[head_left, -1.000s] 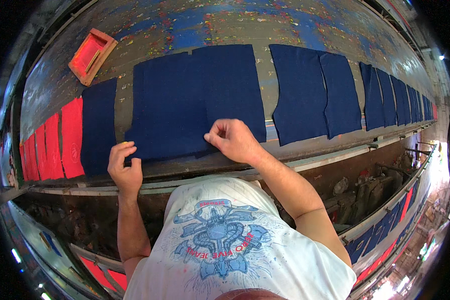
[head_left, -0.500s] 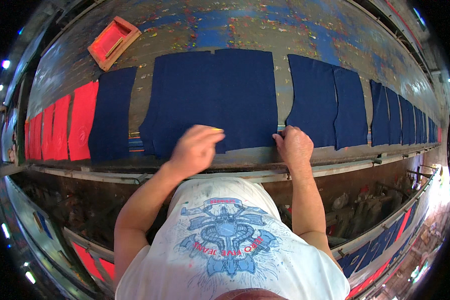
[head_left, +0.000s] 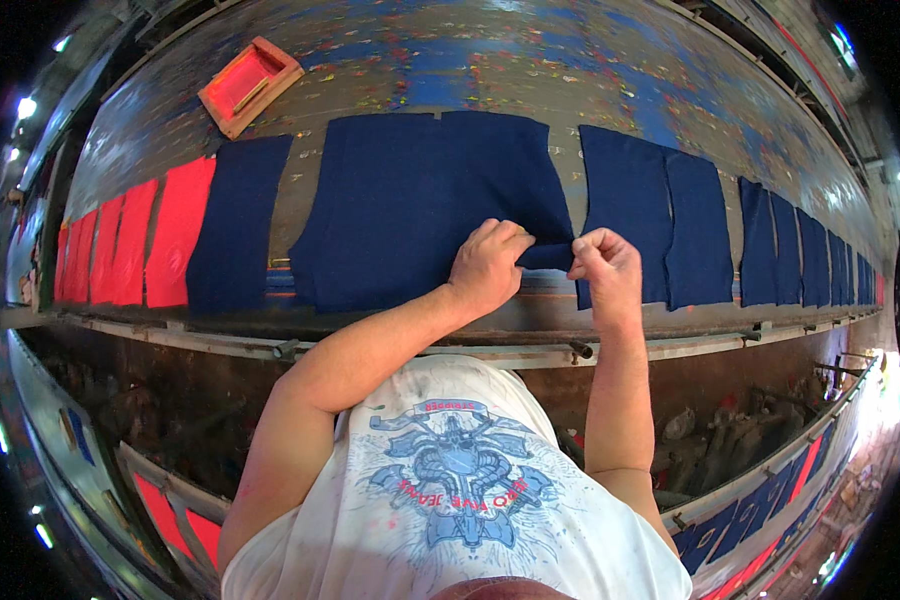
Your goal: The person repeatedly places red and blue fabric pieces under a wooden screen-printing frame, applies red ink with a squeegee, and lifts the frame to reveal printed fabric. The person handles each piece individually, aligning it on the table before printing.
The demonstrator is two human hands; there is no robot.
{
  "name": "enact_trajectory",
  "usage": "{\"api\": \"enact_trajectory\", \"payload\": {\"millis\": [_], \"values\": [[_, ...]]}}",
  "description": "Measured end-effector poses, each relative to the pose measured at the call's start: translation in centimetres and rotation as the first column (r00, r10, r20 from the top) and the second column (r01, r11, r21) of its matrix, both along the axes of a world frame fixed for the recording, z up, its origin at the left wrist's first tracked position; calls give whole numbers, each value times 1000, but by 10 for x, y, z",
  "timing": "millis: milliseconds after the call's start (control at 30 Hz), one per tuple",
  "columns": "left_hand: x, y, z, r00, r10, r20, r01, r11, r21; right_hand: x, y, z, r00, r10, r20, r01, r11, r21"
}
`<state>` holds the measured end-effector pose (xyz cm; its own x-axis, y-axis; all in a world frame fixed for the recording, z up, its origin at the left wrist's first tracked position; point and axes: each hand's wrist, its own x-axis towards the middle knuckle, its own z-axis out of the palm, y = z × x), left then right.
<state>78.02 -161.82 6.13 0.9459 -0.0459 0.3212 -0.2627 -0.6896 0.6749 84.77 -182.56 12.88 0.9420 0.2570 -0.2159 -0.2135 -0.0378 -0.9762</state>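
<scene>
A large navy blue fabric panel (head_left: 400,200) lies before me on a long paint-stained table (head_left: 370,85). Its near right corner is lifted between my hands. My right hand (head_left: 607,260) pinches the corner edge between thumb and fingers. With bent fingers, my left hand (head_left: 491,262) grips the near edge a little to the left of it, and the raised cloth folds between them. Two navy panels (head_left: 625,200) (head_left: 703,225) lie just right of my right hand. On the left side another navy piece (head_left: 235,220) lies flat.
Red fabric pieces (head_left: 180,235) lie in a row at the far left, and several more navy pieces (head_left: 785,245) continue rightward. A wooden frame with a red inside (head_left: 251,86) sits at the back left. A metal rail (head_left: 370,349) runs along the table's near edge.
My left hand has moved right and taken hold of the panel's near edge. The corner, flat before, is now raised and folded. My right hand has shifted slightly right.
</scene>
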Motion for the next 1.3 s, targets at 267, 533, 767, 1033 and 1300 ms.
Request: {"api": "enact_trajectory", "payload": {"millis": [267,533,767,1033,1300], "values": [[-27,47,76,989,62,134,1,906,-423,14,-13,88,964,-73,257,-24,935,354],[-86,158,190,890,334,311,-190,890,-414,37,19,133,915,6,404,-158,926,342],[-56,228,187,884,458,-90,-393,626,-674,50,125,107,957,97,272,-139,980,139],[-121,242,154,850,466,245,-248,764,-596,8,125,93,860,-12,511,-131,961,242],[-153,242,31,816,313,-487,-563,624,-542,-54,125,-49,994,59,97,-60,998,7]]}}
